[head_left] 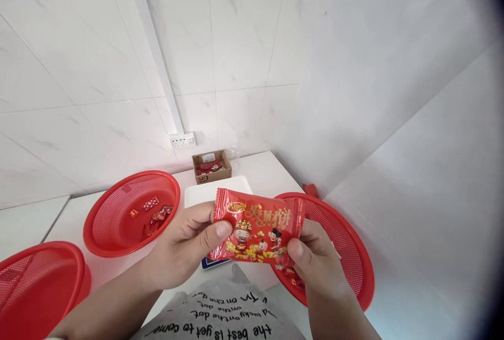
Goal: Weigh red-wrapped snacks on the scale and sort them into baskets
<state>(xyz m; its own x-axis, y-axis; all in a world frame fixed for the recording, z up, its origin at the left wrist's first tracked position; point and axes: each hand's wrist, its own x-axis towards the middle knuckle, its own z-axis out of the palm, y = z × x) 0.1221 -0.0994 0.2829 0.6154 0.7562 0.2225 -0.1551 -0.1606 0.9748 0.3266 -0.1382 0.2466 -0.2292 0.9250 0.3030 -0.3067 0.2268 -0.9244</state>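
Observation:
A red snack packet (258, 227) with gold lettering and cartoon figures is stretched between my two hands, its printed face toward me. My left hand (189, 243) pinches the left end, thumb in front. On the right end, my right hand (321, 256) has its thumb pressed over the lower corner. Behind the packet lies a white scale (197, 193), partly covered; a blue edge of it shows below. A red basket (356, 245) stands behind my right hand, with red packets (293, 278) inside.
Two more red baskets stand to the left: one (92, 224) holds several small red packets (159, 216), the other (81, 271) is cut off by the frame. A cardboard box (214, 176) with red packets sits at the back, below a wall socket (182, 140). A wall rises on the right.

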